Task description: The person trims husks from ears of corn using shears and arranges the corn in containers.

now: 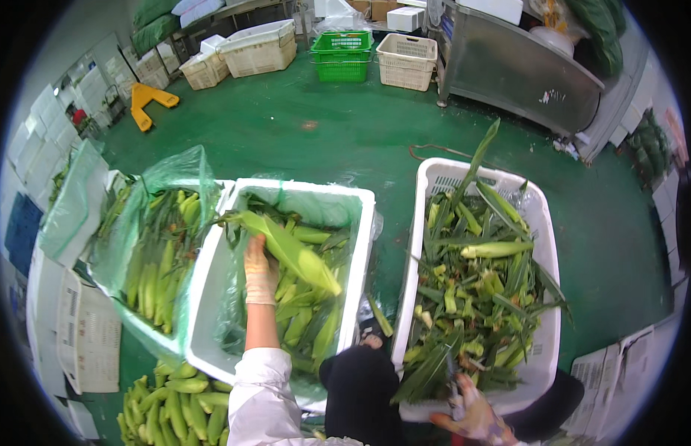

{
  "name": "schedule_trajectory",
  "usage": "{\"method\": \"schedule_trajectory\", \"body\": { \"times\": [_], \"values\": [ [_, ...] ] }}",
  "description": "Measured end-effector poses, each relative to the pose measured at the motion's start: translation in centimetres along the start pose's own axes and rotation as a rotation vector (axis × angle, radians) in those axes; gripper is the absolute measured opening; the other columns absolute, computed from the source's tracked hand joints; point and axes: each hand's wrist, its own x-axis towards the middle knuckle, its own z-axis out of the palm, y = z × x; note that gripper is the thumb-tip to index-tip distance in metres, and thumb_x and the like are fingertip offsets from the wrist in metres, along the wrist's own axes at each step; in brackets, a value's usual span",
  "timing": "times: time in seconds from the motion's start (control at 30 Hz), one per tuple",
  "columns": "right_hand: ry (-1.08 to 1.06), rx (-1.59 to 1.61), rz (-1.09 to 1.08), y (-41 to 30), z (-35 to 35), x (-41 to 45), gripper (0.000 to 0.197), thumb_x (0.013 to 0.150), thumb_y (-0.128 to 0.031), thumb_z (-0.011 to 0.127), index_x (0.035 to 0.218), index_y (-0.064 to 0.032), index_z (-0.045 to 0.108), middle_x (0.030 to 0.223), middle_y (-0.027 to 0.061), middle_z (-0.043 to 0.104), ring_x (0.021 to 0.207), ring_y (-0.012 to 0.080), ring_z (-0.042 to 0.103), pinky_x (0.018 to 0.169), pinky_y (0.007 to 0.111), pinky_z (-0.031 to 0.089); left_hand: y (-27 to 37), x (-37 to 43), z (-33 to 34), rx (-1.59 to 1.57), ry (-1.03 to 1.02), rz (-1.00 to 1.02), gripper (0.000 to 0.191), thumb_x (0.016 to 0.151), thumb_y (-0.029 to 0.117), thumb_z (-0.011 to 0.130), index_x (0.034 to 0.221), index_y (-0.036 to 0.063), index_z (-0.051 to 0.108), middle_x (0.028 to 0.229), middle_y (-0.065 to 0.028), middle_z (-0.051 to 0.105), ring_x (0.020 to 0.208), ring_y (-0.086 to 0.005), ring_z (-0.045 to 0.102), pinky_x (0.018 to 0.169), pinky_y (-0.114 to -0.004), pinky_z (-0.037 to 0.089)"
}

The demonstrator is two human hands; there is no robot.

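Observation:
My left hand (261,273), in a pale glove, grips a green-husked ear of corn (292,251). The ear is held above a white foam box (365,267) with a green plastic liner, where more husked ears (298,323) lie. My right hand (473,415), also gloved, holds a metal cutting tool (452,372) at the near edge of a white plastic crate (548,329). Blur and the fingers leave its exact kind unclear. Cut stalk ends and leaves (479,290) fill that crate, with one pale-green piece (496,249) on top.
Left of the foam box, another lined box (164,334) holds packed corn (156,273). A pile of ears (178,407) lies at lower left. Across the green floor (290,122) are a yellow pallet jack (147,103), green crates (341,58), a beige crate (407,64) and a steel table (518,78).

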Motion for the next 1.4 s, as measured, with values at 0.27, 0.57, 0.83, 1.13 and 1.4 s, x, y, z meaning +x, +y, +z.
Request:
{"method": "schedule_trajectory", "body": {
  "times": [0.27, 0.57, 0.83, 1.13, 1.4],
  "values": [
    [0.079, 0.476, 0.068, -8.7, 2.4, 3.2, 0.077, 0.069, -0.042, 0.078, 0.122, 0.0018, 0.042, 0.107, 0.0222, 0.052, 0.1, 0.0384, 0.054, 0.088, 0.042, 0.045, 6.9, -12.1, 17.5, -0.228, 0.095, -0.04, 0.029, 0.087, 0.032, 0.067, 0.101, 0.0092, 0.056, 0.088, -0.0071, 0.061, 0.082, -0.0239, 0.06, 0.078, -0.046, 0.051],
    [0.559, 0.538, 0.221, -5.5, -0.2, 2.6, 0.069, 0.068, -0.031, 0.08, 0.113, 0.0031, 0.042, 0.097, 0.0142, 0.049, 0.086, 0.0288, 0.05, 0.08, 0.037, 0.045, 1.0, -23.1, 23.5, -0.101, 0.284, -0.166, 0.036, 0.085, 0.037, 0.069, 0.105, 0.0088, 0.057, 0.096, -0.0087, 0.06, 0.083, -0.0224, 0.06, 0.076, -0.039, 0.051],
    [0.239, 1.298, 0.324, -0.7, -0.7, -2.2, 0.03, 0.078, -0.009, 0.072, 0.099, -0.002, 0.051, 0.074, 0.0031, 0.056, 0.059, 0.0104, 0.056, 0.057, 0.026, 0.051, 2.2, -19.0, 24.5, 0.461, -0.459, -0.036, 0.038, 0.084, 0.023, 0.071, 0.108, -0.0021, 0.056, 0.091, -0.0081, 0.064, 0.078, -0.0183, 0.06, 0.072, -0.03, 0.05],
    [-0.149, 1.034, -0.029, 1.7, -7.0, 1.3, 0.057, 0.079, -0.011, 0.073, 0.126, -0.0066, 0.042, 0.103, -0.0008, 0.051, 0.093, 0.009, 0.048, 0.084, 0.023, 0.041, 5.1, -22.6, 27.4, 0.816, -0.968, -0.357, 0.037, 0.083, 0.018, 0.068, 0.11, -0.0054, 0.057, 0.09, -0.0096, 0.068, 0.079, -0.0144, 0.064, 0.073, -0.028, 0.052],
    [-0.19, 0.423, -0.074, 3.2, -13.7, 0.4, 0.075, 0.072, -0.046, 0.077, 0.119, 0.0024, 0.042, 0.102, 0.0147, 0.054, 0.094, 0.022, 0.052, 0.084, 0.031, 0.043, 5.4, -25.1, 28.7, 1.228, -1.314, -0.486, 0.042, 0.081, 0.032, 0.068, 0.109, 0.0005, 0.062, 0.086, -0.0099, 0.067, 0.076, -0.0169, 0.062, 0.07, -0.032, 0.05]
  ]
}}
